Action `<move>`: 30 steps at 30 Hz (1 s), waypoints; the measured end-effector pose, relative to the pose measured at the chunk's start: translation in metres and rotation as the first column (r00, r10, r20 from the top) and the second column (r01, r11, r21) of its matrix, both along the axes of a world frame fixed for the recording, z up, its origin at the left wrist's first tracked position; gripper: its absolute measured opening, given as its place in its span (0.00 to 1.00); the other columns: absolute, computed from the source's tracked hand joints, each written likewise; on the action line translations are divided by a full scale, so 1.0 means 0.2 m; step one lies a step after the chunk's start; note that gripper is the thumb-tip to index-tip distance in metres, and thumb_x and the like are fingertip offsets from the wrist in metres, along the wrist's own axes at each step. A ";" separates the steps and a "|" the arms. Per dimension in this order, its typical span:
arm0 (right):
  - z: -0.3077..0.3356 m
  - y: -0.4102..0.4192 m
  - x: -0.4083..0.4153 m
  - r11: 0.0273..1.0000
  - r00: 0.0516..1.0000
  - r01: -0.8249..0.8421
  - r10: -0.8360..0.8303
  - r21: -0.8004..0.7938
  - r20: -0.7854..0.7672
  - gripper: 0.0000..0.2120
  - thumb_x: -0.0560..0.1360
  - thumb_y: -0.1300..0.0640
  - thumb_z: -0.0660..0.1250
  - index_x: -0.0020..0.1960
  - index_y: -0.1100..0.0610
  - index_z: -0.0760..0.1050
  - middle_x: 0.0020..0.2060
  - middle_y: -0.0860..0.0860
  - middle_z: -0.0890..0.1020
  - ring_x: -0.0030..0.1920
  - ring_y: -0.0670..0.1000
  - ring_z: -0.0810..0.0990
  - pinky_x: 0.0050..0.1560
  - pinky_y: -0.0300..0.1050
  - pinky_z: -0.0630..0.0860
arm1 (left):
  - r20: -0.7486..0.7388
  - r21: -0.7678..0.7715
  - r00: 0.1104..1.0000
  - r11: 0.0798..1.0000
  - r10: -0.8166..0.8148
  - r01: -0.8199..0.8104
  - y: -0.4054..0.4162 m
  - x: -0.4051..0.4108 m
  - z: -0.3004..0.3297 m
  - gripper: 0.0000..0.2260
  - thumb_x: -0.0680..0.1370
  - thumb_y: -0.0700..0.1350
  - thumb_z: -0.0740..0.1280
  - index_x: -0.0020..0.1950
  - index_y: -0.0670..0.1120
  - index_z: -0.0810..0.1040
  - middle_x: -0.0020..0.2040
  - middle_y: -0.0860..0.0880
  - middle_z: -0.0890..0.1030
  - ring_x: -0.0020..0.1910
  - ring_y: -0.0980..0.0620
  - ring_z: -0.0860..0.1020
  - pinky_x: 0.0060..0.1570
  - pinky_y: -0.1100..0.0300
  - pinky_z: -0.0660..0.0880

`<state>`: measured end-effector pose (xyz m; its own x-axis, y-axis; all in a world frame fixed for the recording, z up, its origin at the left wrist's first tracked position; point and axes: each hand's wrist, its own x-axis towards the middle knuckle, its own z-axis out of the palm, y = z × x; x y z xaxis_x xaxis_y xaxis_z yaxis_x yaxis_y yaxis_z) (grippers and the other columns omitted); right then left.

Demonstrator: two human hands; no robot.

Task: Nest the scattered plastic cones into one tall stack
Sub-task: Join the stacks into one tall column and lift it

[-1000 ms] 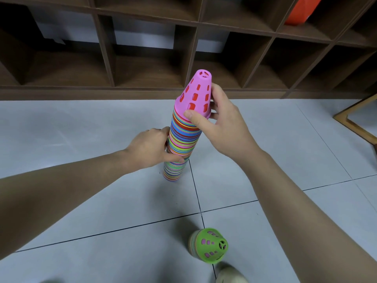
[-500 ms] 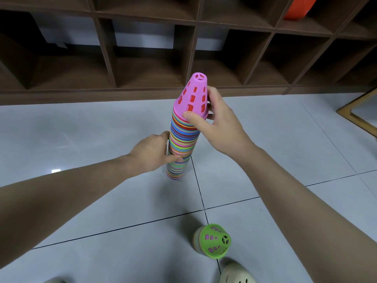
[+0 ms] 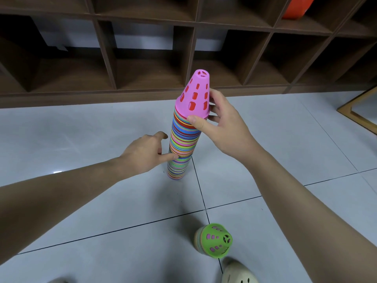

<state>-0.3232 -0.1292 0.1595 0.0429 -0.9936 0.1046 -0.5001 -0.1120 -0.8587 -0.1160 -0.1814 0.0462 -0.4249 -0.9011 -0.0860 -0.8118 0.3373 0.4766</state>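
Our right hand (image 3: pixel 226 127) pinched the pink perforated plastic cone (image 3: pixel 194 97) atop the upright multicoloured cone stack (image 3: pixel 181 146), left hand (image 3: pixel 144 153) fingers spread beside it.

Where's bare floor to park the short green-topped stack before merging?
Free: tile left of the tall stack, between the shelf base and left forearm; also right of it, toward the wooden frame. Crowded: bottom right, where the green-topped stack sits beside the shoe.

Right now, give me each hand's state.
Left hand: open, fingers loose, thumb touching the tall stack.
Right hand: grips the pink cone at its rim.
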 end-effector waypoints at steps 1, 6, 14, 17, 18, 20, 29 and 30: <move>-0.01 0.00 -0.01 1.000 1.000 0.000 0.000 -0.004 -0.002 0.31 0.75 0.48 0.73 0.74 0.49 0.64 0.66 0.44 0.76 0.66 0.45 0.75 0.64 0.45 0.77 | -0.011 0.002 1.000 1.000 -0.004 0.004 0.01 0.00 -0.01 0.35 0.72 0.68 0.69 0.71 0.47 0.70 0.35 0.55 0.78 0.39 0.54 0.77 0.38 0.55 0.75; -0.02 0.02 -0.03 1.000 1.000 0.011 -0.011 0.009 0.010 0.33 0.75 0.49 0.73 0.75 0.51 0.63 0.69 0.46 0.74 0.67 0.46 0.74 0.65 0.53 0.77 | -0.040 -0.015 0.999 1.000 -0.028 0.027 0.06 0.01 -0.03 0.31 0.75 0.66 0.68 0.70 0.48 0.72 0.34 0.55 0.78 0.38 0.53 0.78 0.40 0.52 0.78; -0.22 0.30 -0.17 0.989 0.985 0.139 -0.143 0.054 0.093 0.16 0.83 0.52 0.61 0.70 0.52 0.69 0.63 0.47 0.79 0.62 0.44 0.79 0.62 0.47 0.76 | -0.203 -0.030 0.979 0.999 0.010 -0.017 0.24 -0.01 -0.12 0.14 0.79 0.57 0.67 0.57 0.48 0.78 0.28 0.54 0.76 0.32 0.52 0.76 0.38 0.53 0.77; -0.44 0.52 -0.29 0.975 0.988 0.151 -0.154 0.164 0.002 0.12 0.85 0.60 0.55 0.62 0.50 0.74 0.58 0.46 0.81 0.57 0.44 0.81 0.61 0.55 0.78 | -0.234 0.020 0.971 0.998 -0.056 0.062 0.34 -0.04 -0.18 0.06 0.80 0.53 0.66 0.48 0.52 0.78 0.26 0.55 0.74 0.28 0.57 0.73 0.33 0.57 0.71; -0.52 0.61 -0.34 0.968 0.990 0.141 -0.136 0.206 -0.041 0.16 0.84 0.65 0.53 0.60 0.48 0.74 0.58 0.45 0.81 0.57 0.44 0.81 0.61 0.57 0.77 | -0.231 0.043 0.970 0.995 -0.079 0.091 0.37 -0.04 -0.20 0.05 0.81 0.52 0.66 0.47 0.52 0.77 0.26 0.55 0.74 0.28 0.57 0.73 0.32 0.58 0.69; -0.64 0.78 -0.40 0.945 0.987 0.116 -0.074 0.305 -0.144 0.25 0.79 0.71 0.54 0.61 0.43 0.73 0.60 0.43 0.80 0.61 0.43 0.79 0.62 0.57 0.76 | -0.215 0.087 0.969 0.985 -0.125 0.147 0.42 -0.06 -0.26 0.05 0.81 0.50 0.66 0.47 0.51 0.77 0.29 0.61 0.76 0.28 0.57 0.73 0.31 0.58 0.66; -0.73 1.16 -0.23 0.887 0.992 0.111 -0.069 0.448 -0.110 0.39 0.67 0.38 0.74 0.73 0.33 0.59 0.67 0.35 0.70 0.69 0.38 0.69 0.61 0.33 0.72 | -0.155 0.332 0.960 0.904 -0.232 0.272 0.66 -0.11 -0.56 0.08 0.77 0.45 0.67 0.56 0.53 0.78 0.38 0.58 0.75 0.35 0.63 0.72 0.43 0.60 0.72; -0.74 1.15 -0.20 0.893 0.991 0.126 -0.090 0.433 -0.103 0.40 0.66 0.37 0.74 0.73 0.33 0.59 0.66 0.33 0.69 0.69 0.38 0.69 0.61 0.33 0.72 | -0.148 0.361 0.954 0.884 -0.260 0.297 0.69 -0.12 -0.59 0.12 0.76 0.45 0.69 0.59 0.54 0.77 0.41 0.59 0.73 0.37 0.64 0.72 0.45 0.61 0.71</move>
<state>-0.3636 0.1011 0.0112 -0.0772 -0.9370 -0.3408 -0.5553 0.3242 -0.7659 -0.1409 -0.0441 -0.0709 -0.6762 -0.6529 -0.3413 -0.6568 0.3245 0.6806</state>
